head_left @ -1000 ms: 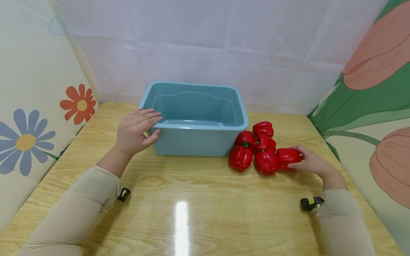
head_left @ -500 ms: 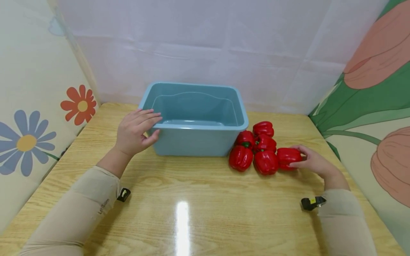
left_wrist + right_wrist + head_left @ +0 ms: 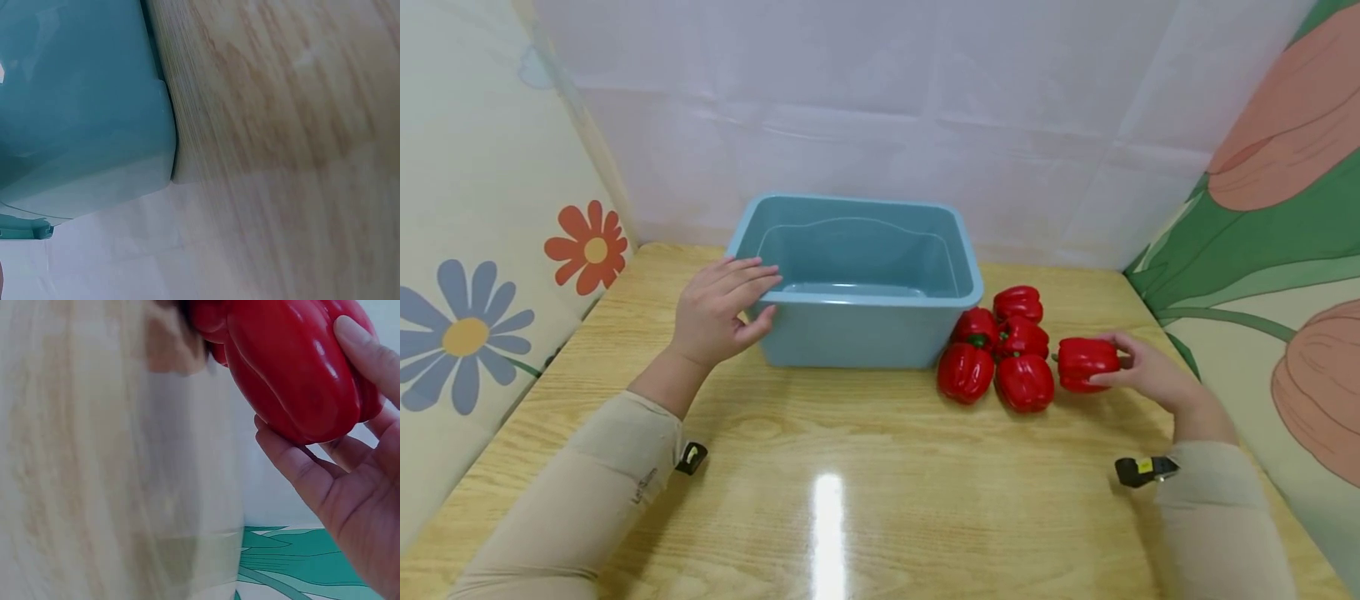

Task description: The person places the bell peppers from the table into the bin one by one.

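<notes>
My right hand (image 3: 1150,377) grips a red bell pepper (image 3: 1084,365) at its right end, the thumb on the near side. In the right wrist view, thumb and fingers hold this pepper (image 3: 287,369) from opposite sides, well above the blurred wood surface. Its green stem points left, towards several other red bell peppers (image 3: 1025,383) clustered by the bin's right end. My left hand (image 3: 715,310) rests on the front left corner of a blue plastic bin (image 3: 857,337), fingers extended over the rim and thumb against the outside. Only the bin's outer wall (image 3: 81,106) shows clearly in the left wrist view.
The bin stands towards the back of a wooden table (image 3: 925,475), close to a white sheet (image 3: 865,100). Flower-patterned panels (image 3: 467,333) flank the table on both sides. A black wrist-camera mount (image 3: 1146,472) juts from the right sleeve.
My right hand has lifted the bell pepper slightly and drawn it right, so a gap now separates it from the cluster. My left hand and the bin stay put.
</notes>
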### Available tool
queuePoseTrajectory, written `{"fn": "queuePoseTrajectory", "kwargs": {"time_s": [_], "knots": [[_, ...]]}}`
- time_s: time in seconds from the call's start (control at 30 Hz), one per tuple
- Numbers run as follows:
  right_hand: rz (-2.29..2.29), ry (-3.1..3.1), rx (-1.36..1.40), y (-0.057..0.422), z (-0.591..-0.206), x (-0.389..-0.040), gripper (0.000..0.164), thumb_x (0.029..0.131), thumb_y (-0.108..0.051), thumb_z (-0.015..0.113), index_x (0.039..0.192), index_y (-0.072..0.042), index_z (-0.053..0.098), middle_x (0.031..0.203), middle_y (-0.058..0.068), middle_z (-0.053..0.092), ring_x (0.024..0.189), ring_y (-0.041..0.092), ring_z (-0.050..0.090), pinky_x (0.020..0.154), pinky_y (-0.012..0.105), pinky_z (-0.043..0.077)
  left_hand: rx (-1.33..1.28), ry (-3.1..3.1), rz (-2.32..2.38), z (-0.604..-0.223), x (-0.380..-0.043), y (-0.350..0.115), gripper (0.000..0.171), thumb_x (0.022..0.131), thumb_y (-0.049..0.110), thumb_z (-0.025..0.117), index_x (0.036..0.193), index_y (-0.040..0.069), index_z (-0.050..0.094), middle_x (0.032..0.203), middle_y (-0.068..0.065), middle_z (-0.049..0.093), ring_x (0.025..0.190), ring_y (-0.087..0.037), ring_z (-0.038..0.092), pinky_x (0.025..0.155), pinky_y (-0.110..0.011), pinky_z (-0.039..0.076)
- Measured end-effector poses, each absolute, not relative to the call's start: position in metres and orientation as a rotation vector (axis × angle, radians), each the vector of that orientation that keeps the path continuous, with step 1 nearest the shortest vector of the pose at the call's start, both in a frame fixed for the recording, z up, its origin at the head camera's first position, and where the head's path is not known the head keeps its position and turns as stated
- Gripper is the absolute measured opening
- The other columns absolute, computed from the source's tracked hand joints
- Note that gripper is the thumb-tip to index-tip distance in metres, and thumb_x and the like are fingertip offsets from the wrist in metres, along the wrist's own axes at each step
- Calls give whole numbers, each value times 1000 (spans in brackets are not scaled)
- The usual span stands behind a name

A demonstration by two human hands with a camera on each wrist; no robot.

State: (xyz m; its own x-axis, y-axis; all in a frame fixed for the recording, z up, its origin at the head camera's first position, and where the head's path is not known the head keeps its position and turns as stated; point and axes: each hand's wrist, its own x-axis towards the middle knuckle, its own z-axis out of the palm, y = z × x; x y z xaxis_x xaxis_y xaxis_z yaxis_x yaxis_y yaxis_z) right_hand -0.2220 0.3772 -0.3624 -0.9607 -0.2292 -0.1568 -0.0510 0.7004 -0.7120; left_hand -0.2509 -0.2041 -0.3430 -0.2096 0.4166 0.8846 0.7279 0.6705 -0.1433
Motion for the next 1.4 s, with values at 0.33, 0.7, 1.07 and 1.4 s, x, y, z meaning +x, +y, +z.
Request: {"fn": "queuePoseTrajectory", "kwargs": {"time_s": [0.33, 0.7, 1.07, 1.4], "knots": [[-1123, 2693, -263, 372, -342, -221, 60, 81, -30, 68, 128, -8, 39, 123, 16, 47, 108, 36, 49, 80, 38, 43, -913, -1833, -387, -342, -252, -204, 40, 81, 34, 51, 99, 5, 71, 100, -10, 69, 97, -31, 63, 85, -50, 45], [-1157, 2708, -312, 362, -324, -221, 58, 82, -29, 66, 129, -10, 37, 121, 12, 48, 103, 25, 52, 78, 34, 47, -916, -1813, -404, -341, -252, -202, 38, 78, 32, 53, 99, 6, 71, 100, -10, 69, 96, -31, 63, 84, -50, 46], [-1223, 2734, -348, 353, -307, -224, 54, 81, -17, 68, 127, -10, 41, 115, 4, 52, 94, 11, 58, 73, 29, 52, -914, -1814, -401, -341, -252, -202, 38, 77, 31, 54, 100, 6, 71, 100, -10, 69, 96, -31, 63, 83, -50, 46], [-1287, 2737, -457, 341, -290, -231, 49, 81, -11, 67, 123, -7, 42, 111, 3, 52, 93, 13, 58, 72, 28, 52, -911, -1830, -399, -344, -252, -204, 39, 78, 32, 53, 99, 5, 71, 100, -10, 69, 97, -31, 63, 85, -49, 45]]}}
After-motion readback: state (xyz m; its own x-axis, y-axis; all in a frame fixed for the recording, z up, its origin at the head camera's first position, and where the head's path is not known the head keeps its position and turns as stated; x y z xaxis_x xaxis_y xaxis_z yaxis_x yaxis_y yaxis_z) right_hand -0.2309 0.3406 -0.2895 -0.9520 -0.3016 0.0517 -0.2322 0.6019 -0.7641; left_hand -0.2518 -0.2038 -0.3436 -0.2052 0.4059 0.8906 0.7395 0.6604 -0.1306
